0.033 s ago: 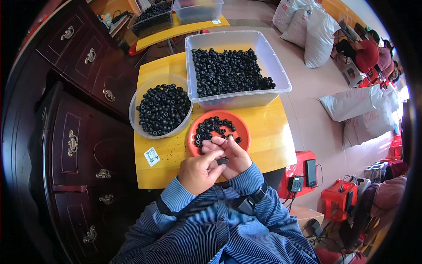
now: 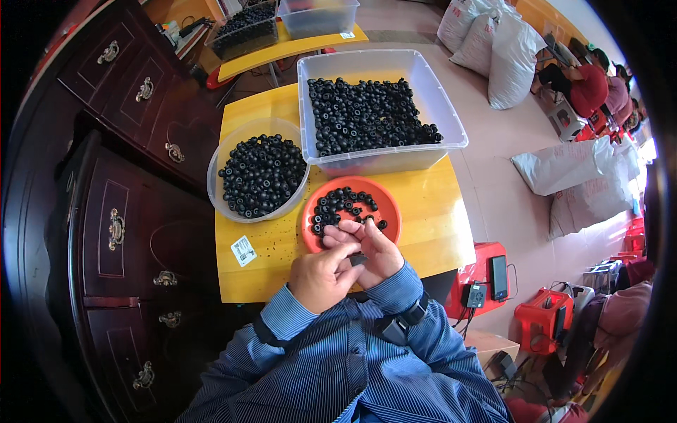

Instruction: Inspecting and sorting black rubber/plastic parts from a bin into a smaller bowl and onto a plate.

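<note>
My left hand (image 2: 321,278) is closed, its thumb and fingers pinched around a small dark flat piece (image 2: 358,259) at the palm of the other hand. My right hand (image 2: 379,255) is curled beside it, fingertips over the near rim of an orange round plate (image 2: 396,220); whatever lies between them is too small and covered to make out. The two hands touch. In that plate lie small black ring-shaped parts (image 2: 348,200), each with a hole, partly hidden by my fingers.
On the yellow table (image 2: 437,211) stand a round clear tub (image 2: 214,185) and a large clear bin (image 2: 430,92), both holding many black parts. A white label (image 2: 244,251) lies at left. Dark drawers (image 2: 127,233) flank the table; red stools (image 2: 544,321), white sacks (image 2: 513,63) and seated people are at right.
</note>
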The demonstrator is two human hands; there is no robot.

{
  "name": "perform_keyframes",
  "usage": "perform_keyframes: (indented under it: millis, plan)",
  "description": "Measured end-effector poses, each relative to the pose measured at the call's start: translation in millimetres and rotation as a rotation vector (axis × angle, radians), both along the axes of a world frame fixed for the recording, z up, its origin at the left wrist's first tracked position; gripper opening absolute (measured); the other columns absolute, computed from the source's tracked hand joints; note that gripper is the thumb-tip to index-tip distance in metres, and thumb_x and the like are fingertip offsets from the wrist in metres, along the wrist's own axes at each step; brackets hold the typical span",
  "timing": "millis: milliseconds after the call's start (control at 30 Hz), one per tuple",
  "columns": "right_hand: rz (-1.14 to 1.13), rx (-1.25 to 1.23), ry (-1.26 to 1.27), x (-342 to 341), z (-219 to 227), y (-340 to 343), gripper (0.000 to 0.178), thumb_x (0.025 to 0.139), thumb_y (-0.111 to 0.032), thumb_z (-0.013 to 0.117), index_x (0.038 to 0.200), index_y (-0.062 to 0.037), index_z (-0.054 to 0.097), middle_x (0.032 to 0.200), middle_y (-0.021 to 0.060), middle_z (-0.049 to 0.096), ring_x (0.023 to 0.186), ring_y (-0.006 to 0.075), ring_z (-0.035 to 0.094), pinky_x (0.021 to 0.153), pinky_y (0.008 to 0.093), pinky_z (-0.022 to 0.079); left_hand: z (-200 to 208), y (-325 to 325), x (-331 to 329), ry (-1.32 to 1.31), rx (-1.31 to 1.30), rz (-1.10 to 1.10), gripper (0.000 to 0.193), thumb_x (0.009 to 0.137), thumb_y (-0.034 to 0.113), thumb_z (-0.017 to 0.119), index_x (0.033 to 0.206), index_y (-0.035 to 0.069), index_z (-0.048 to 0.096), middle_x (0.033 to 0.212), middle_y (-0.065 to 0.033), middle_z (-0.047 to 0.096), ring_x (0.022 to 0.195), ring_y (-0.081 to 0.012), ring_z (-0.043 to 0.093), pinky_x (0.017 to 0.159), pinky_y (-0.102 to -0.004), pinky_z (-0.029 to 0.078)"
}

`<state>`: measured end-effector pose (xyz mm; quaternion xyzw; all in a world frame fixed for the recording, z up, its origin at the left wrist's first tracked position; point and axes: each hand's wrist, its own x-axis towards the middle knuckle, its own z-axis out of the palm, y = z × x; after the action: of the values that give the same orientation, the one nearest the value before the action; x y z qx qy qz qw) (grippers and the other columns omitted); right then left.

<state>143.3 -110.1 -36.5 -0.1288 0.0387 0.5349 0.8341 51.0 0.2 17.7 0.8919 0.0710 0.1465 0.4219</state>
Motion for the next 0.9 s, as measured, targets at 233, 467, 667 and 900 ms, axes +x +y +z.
perform_keyframes:
  millis: [233, 467, 667, 900]
  plan:
    - [-0.031, 0.020, -0.004, -3, 1, 0, 0.049, 0.103, -0.042, 0.036, 0.126, -0.0012, 0.051, 0.137, 0.0220, 0.051, 0.124, 0.0336, 0.052, 0.105, 0.0477, 0.043, -11, 2, 4, 0.036, 0.104, 0.039, 0.025, 0.080, 0.015, 0.076, 0.102, 0.007, 0.066, 0.064, -0.0084, 0.064, 0.056, -0.0244, 0.065, 0.052, -0.0340, 0.050]
    - [0.120, -0.132, -0.313, 4, 1, -16, 0.029, 0.102, -0.025, 0.049, 0.122, -0.0052, 0.054, 0.114, 0.0088, 0.063, 0.099, 0.0157, 0.064, 0.085, 0.0287, 0.054, 3, 13, 2, 0.010, 0.067, 0.035, 0.028, 0.080, 0.010, 0.075, 0.106, 0.005, 0.065, 0.066, -0.0081, 0.067, 0.059, -0.0196, 0.068, 0.053, -0.0308, 0.050]
    - [0.171, -0.084, -0.316, 2, 0, -15, 0.022, 0.101, -0.022, 0.053, 0.115, -0.0065, 0.056, 0.102, 0.0041, 0.066, 0.085, 0.0085, 0.065, 0.072, 0.0215, 0.055, 5, 17, -1, -0.008, -0.145, -0.007, 0.030, 0.081, 0.012, 0.076, 0.110, 0.010, 0.067, 0.063, -0.0038, 0.062, 0.054, -0.0126, 0.062, 0.052, -0.0283, 0.049]
    - [0.140, 0.055, -0.145, -4, -4, -14, 0.018, 0.099, -0.014, 0.055, 0.115, -0.0068, 0.054, 0.100, 0.0054, 0.065, 0.082, 0.0106, 0.065, 0.074, 0.0242, 0.057, 10, 11, -2, -0.033, -0.716, -0.021, 0.017, 0.092, 0.002, 0.061, 0.108, -0.003, 0.065, 0.075, 0.0009, 0.065, 0.065, -0.0026, 0.058, 0.058, -0.0187, 0.046]
